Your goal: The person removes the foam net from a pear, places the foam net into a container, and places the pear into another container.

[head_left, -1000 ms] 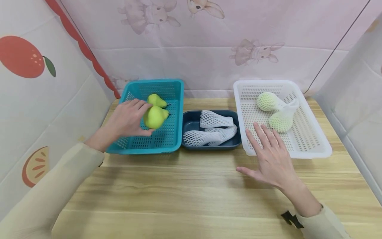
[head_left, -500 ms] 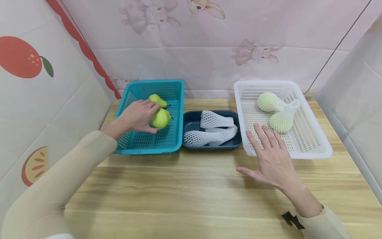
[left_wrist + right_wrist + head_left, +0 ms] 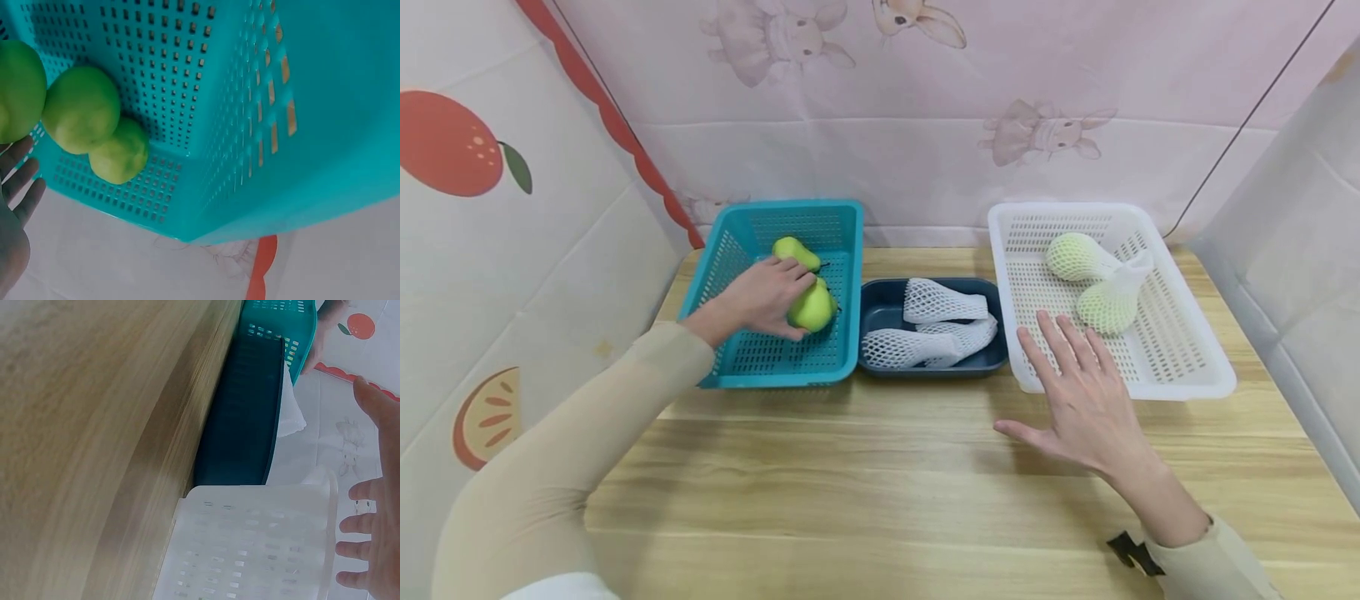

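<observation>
My left hand (image 3: 765,296) reaches into the teal basket (image 3: 857,308) and holds a green pear (image 3: 814,308) between thumb and fingers. Just behind it lies another pear (image 3: 796,252). The left wrist view shows the held pear (image 3: 19,94) at the left edge beside the fingers, and two more pears in the basket, one of them a pear (image 3: 81,109) close by. My right hand (image 3: 1086,400) hovers with fingers spread over the front edge of the white basket (image 3: 1180,350), holding nothing. Two pears in white foam nets, a rear one (image 3: 1073,256) and a front one (image 3: 1107,307), lie in that basket.
Between the baskets stands a dark blue tray (image 3: 880,312) with several loose white foam nets (image 3: 943,300). All three containers sit near the back of the wooden table (image 3: 880,475). Printed cloth walls (image 3: 917,167) enclose the back and sides.
My left hand has moved to the right and slightly nearer inside the teal basket, carrying the pear with it. The right hand has stayed in place.
</observation>
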A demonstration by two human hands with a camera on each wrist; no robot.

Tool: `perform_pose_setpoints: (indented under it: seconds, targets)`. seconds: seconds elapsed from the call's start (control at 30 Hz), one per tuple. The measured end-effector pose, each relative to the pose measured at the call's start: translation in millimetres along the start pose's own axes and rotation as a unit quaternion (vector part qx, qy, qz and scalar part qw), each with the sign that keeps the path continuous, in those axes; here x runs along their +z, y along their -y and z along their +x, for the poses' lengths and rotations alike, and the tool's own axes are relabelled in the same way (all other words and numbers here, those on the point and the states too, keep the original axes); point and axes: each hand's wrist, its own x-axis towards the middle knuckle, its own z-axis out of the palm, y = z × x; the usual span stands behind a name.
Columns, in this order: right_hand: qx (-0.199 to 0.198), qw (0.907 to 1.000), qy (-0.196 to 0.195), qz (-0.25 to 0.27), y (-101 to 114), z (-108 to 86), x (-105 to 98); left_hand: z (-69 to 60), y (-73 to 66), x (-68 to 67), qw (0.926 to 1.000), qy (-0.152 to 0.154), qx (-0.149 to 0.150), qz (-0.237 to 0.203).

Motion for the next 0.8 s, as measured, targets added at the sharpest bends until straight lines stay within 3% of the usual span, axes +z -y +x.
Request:
perform_pose_setpoints:
  seconds: [0.8]
  targets:
    - [0.005,0.9999,0.011,0.000,-1,-0.6,1,-2.7,0.3,11.0,0.9986,0.040,-0.019,0.029]
